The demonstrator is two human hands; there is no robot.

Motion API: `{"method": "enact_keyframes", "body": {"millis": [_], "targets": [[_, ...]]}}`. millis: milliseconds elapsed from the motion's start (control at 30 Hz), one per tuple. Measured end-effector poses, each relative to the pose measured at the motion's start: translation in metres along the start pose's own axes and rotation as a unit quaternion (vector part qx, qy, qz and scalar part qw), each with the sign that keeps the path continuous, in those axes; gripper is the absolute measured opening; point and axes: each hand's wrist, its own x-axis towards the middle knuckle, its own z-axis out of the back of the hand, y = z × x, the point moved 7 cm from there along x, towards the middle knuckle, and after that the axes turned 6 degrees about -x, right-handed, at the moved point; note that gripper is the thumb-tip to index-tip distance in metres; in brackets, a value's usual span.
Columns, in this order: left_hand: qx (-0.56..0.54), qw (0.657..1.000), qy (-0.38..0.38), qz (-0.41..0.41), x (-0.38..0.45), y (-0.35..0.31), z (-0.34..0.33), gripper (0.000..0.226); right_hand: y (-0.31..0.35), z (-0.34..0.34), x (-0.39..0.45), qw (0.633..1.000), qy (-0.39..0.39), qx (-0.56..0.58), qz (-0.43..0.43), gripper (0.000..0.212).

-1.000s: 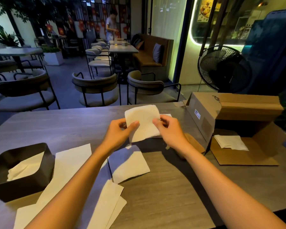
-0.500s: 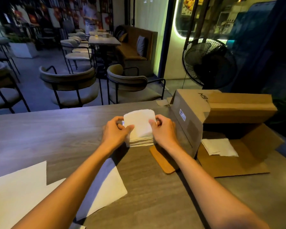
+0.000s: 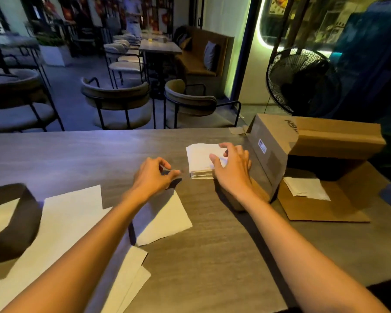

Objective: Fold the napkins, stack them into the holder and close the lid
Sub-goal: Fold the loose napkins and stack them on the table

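A stack of folded white napkins [image 3: 200,160] lies on the wooden table [image 3: 212,256] beside a cardboard box. My right hand [image 3: 231,169] rests on the stack's right side, fingers spread loosely over the top napkin. My left hand [image 3: 154,176] hovers left of the stack, fingers loosely curled and holding nothing. Several unfolded napkins lie nearer me: one sheet [image 3: 165,219] under my left wrist, a large one [image 3: 72,213] to its left. The black napkin holder [image 3: 14,224] sits at the far left edge with paper inside. No lid shows.
An open cardboard box [image 3: 303,143] stands at the right with loose napkins [image 3: 306,188] on its lowered flap. A brown board [image 3: 254,193] lies under my right wrist. Chairs [image 3: 115,102] line the table's far edge, and a black floor fan [image 3: 303,82] stands behind the box.
The folded napkin has been set on the stack. My left hand has let go and drawn back to the left; my right hand stays on the stack. The view swung left, showing the holder again.
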Motion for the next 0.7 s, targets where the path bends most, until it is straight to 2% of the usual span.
{"method": "enact_keyframes", "body": {"millis": [100,167,267,333,400,467,567,633,700], "targets": [[0.094,0.992,0.078,0.014,-0.023,0.013,0.012,0.027,0.025,-0.011,-0.029,0.998,0.040,0.005,0.043,0.032],[0.131,0.985,0.109,0.008,-0.039,0.018,0.011,0.020,0.037,-0.027,-0.050,0.992,0.105,-0.007,0.070,0.035],[0.099,0.990,0.091,-0.048,-0.051,0.017,0.010,0.015,0.045,-0.053,-0.075,0.973,0.211,-0.044,0.088,0.043],[0.014,0.994,0.074,-0.083,-0.054,0.012,0.015,0.013,0.048,-0.058,-0.082,0.967,0.229,-0.042,0.102,0.038],[-0.087,0.990,0.051,-0.102,-0.055,0.002,0.024,0.019,0.052,-0.050,-0.080,0.970,0.218,0.023,0.107,0.029],[-0.144,0.983,0.025,-0.114,-0.054,-0.009,0.033,0.023,0.057,-0.033,-0.073,0.973,0.184,0.090,0.110,0.022],[-0.232,0.971,0.038,-0.047,-0.047,-0.013,0.033,0.045,0.058,-0.004,-0.050,0.976,0.100,0.157,0.111,0.021],[-0.273,0.960,0.067,-0.002,-0.039,-0.012,0.022,0.046,0.053,0.007,-0.032,0.974,0.072,0.193,0.097,0.023],[-0.276,0.959,0.061,0.005,-0.028,-0.017,0.013,0.038,0.043,0.010,-0.011,0.975,0.064,0.200,0.072,0.024]]}}
